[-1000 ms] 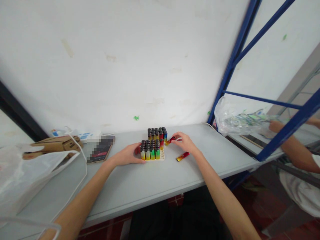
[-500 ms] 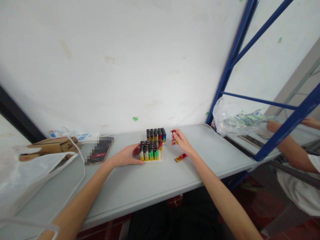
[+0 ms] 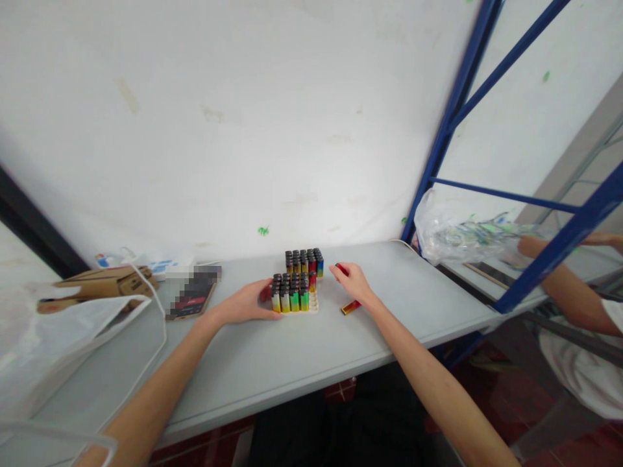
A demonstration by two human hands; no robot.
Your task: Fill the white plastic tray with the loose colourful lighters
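Observation:
Several lighters (image 3: 290, 299) with black tops stand upright in rows in a white tray (image 3: 314, 305); the front ones are silver, yellow and green. My left hand (image 3: 253, 301) is curled round the left side of this tray, thumb at the front corner. To the right of the tray, my right hand (image 3: 353, 280) is closed on a red lighter (image 3: 342, 268), held just above the table. Another lighter (image 3: 350, 307), red and yellow, lies flat below my right wrist. A second group of lighters (image 3: 304, 259) stands upright behind the front tray.
On the left lie a phone (image 3: 195, 293), a cardboard box (image 3: 107, 285), a white plastic bag (image 3: 63, 344) and a white cable (image 3: 163, 324). A blue metal frame (image 3: 448, 130) rises at the right, near a clear bag (image 3: 457, 237). Another person's arm (image 3: 564, 285) shows beyond it.
My right hand has lowered slightly and turned, with the red lighter now tilted and more covered by the fingers. My left hand stays on the tray.

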